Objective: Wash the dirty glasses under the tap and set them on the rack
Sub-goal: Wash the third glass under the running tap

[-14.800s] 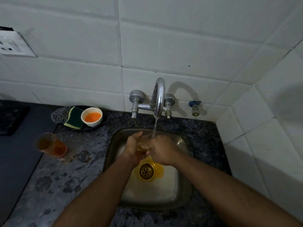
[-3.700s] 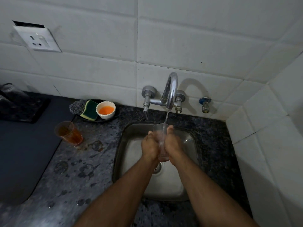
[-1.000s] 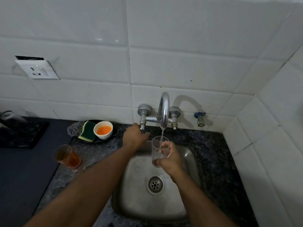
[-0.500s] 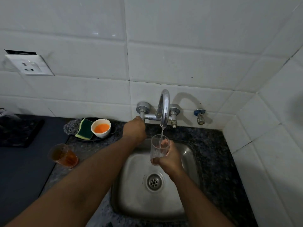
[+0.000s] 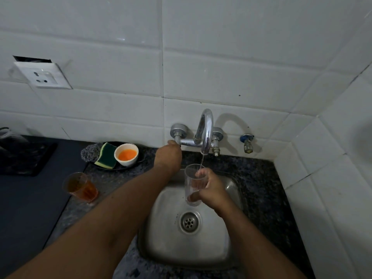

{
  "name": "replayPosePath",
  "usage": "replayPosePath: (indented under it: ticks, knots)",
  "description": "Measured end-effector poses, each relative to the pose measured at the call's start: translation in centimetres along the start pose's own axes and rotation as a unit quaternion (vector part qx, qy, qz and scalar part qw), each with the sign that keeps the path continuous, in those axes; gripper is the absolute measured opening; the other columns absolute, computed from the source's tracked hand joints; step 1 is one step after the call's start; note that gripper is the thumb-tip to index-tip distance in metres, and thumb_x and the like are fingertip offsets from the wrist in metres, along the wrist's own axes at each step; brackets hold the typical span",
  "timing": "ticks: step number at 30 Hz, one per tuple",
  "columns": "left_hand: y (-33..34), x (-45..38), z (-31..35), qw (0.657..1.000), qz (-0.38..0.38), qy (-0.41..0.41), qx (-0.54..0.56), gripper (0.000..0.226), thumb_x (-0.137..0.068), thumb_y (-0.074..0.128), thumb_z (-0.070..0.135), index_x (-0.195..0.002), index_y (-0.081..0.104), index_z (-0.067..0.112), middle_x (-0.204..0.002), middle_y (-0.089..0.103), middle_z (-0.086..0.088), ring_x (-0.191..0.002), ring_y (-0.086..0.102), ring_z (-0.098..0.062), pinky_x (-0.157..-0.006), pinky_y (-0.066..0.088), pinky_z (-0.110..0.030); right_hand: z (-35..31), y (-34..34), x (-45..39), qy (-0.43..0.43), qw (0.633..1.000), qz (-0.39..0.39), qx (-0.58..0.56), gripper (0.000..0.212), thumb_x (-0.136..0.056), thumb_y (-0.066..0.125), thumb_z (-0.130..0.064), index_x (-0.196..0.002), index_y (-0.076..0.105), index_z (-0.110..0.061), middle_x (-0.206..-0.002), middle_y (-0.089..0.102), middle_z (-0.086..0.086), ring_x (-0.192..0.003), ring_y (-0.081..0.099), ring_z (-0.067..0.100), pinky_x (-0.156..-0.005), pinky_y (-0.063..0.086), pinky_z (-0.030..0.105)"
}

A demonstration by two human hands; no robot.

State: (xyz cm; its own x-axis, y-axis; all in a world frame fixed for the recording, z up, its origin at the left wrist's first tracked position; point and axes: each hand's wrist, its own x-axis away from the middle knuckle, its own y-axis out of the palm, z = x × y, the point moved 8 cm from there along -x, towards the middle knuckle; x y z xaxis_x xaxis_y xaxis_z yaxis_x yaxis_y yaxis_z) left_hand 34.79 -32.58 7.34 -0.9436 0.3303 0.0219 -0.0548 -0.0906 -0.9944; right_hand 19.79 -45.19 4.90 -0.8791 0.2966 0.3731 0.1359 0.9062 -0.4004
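Your right hand [image 5: 211,188] wraps the clear glass [image 5: 192,185] upright over the sink [image 5: 231,228], under a thin stream; your left hand [image 5: 168,158] closes on the valve [image 5: 177,135] at 11 o'clock. Shut it fully (tip the glass out first). Dirty glass [image 5: 80,187] waits at 9 o'clock.

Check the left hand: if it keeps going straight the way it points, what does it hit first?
The left hand points up and away toward the wall, already at the tap's left valve handle. That handle comes first; the white wall tile lies right behind it. Whether the fingers already grip the handle is hidden by the hand.
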Motion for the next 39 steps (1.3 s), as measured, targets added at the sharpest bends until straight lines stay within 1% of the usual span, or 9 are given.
replayPosePath:
  ticks: [3, 5, 9, 12, 17, 21, 24, 30, 39]
  knots:
    - [0.6, 0.2, -0.2, 1.000, -0.012, -0.003, -0.015, 0.045, -0.106, 0.047, 0.013, -0.144, 0.038, -0.010, -0.112, 0.073, -0.020, -0.093, 0.074, -0.035, -0.073, 0.055, -0.042, 0.5, -1.1, 0.1, 0.027, 0.998, 0.047, 0.027, 0.065, -0.056, 0.093, -0.002, -0.104, 0.058, -0.026, -0.102, 0.069, -0.001, -0.095, 0.067, 0.022, -0.081, 0.061, 0.043]
    - [0.6, 0.4, 0.0, 0.999, -0.017, -0.006, -0.028, 0.061, -0.104, 0.046, 0.007, -0.154, 0.021, -0.016, -0.118, 0.071, -0.023, -0.100, 0.073, -0.036, -0.079, 0.056, -0.044, 0.3, -0.9, 0.4, 0.034, 0.997, 0.020, 0.067, 0.062, -0.054, 0.094, -0.008, -0.102, 0.061, -0.027, -0.101, 0.070, -0.002, -0.094, 0.067, 0.020, -0.077, 0.061, 0.040]
    - [0.5, 0.5, 0.4, 0.999, -0.032, 0.011, -0.032, 0.075, -0.101, 0.050, 0.004, -0.157, 0.005, -0.019, -0.122, 0.070, -0.025, -0.105, 0.072, -0.036, -0.083, 0.056, -0.043, 0.4, -1.1, 1.2, 0.041, 0.981, -0.018, 0.188, 0.057, -0.052, 0.095, -0.029, -0.102, 0.067, -0.030, -0.099, 0.071, -0.008, -0.088, 0.067, 0.012, -0.070, 0.058, 0.031]
    - [0.6, 0.4, 0.4, 0.999, -0.047, 0.006, -0.008, 0.084, -0.099, 0.056, 0.005, -0.156, -0.001, -0.019, -0.122, 0.069, -0.026, -0.104, 0.071, -0.036, -0.085, 0.056, -0.045, 0.0, -1.9, 1.9, 0.057, 0.969, -0.024, 0.241, 0.042, -0.059, 0.091, -0.032, -0.098, 0.074, -0.027, -0.090, 0.074, -0.006, -0.078, 0.071, 0.012, -0.067, 0.061, 0.030]
    - [0.5, 0.4, 0.4, 0.998, -0.063, 0.007, 0.016, 0.091, -0.098, 0.060, 0.005, -0.157, -0.005, -0.017, -0.121, 0.069, -0.026, -0.104, 0.071, -0.037, -0.087, 0.056, -0.046, -1.4, -2.9, 2.4, 0.069, 0.950, -0.021, 0.305, 0.040, -0.062, 0.088, -0.035, -0.098, 0.073, -0.025, -0.085, 0.071, -0.002, -0.072, 0.072, 0.018, -0.050, 0.061, 0.030]
    - [0.6, 0.6, 0.4, 0.998, -0.061, 0.005, 0.021, 0.089, -0.098, 0.059, 0.002, -0.158, -0.005, -0.016, -0.118, 0.070, -0.026, -0.102, 0.072, -0.036, -0.085, 0.057, -0.046, -3.1, -3.0, 2.3, 0.028, 0.933, 0.009, 0.359, 0.050, -0.053, 0.087, -0.045, -0.098, 0.073, -0.025, -0.086, 0.072, -0.004, -0.074, 0.071, 0.017, -0.065, 0.066, 0.039]
    - [0.7, 0.7, 0.4, 0.998, -0.060, 0.002, 0.024, 0.088, -0.099, 0.058, 0.001, -0.159, -0.005, -0.014, -0.115, 0.071, -0.025, -0.098, 0.072, -0.035, -0.082, 0.057, -0.045, -4.2, -3.0, 2.4, -0.008, 0.924, 0.038, 0.380, 0.059, -0.058, 0.091, -0.042, -0.106, 0.062, -0.024, -0.099, 0.068, -0.002, -0.086, 0.065, 0.019, -0.073, 0.059, 0.034]
    - [0.4, 1.1, 0.6, 0.998, -0.062, 0.002, 0.015, 0.090, -0.098, 0.058, -0.002, -0.158, -0.007, -0.014, -0.112, 0.072, -0.025, -0.095, 0.072, -0.035, -0.082, 0.058, -0.045, -5.5, -2.6, 3.0, -0.050, 0.930, 0.072, 0.357, 0.054, -0.059, 0.092, -0.036, -0.094, 0.052, -0.027, -0.090, 0.065, -0.004, -0.077, 0.061, 0.015, -0.052, 0.038, 0.026]
    - [0.0, 1.4, 0.7, 0.998, -0.055, 0.016, 0.002, 0.087, -0.099, 0.057, -0.002, -0.158, -0.005, -0.016, -0.113, 0.072, -0.024, -0.094, 0.073, -0.033, -0.080, 0.058, -0.043, -6.0, -2.4, 3.3, -0.086, 0.942, 0.090, 0.311, 0.042, -0.059, 0.087, -0.032, -0.095, 0.066, -0.028, -0.087, 0.069, -0.008, -0.078, 0.066, 0.012, -0.066, 0.059, 0.030]
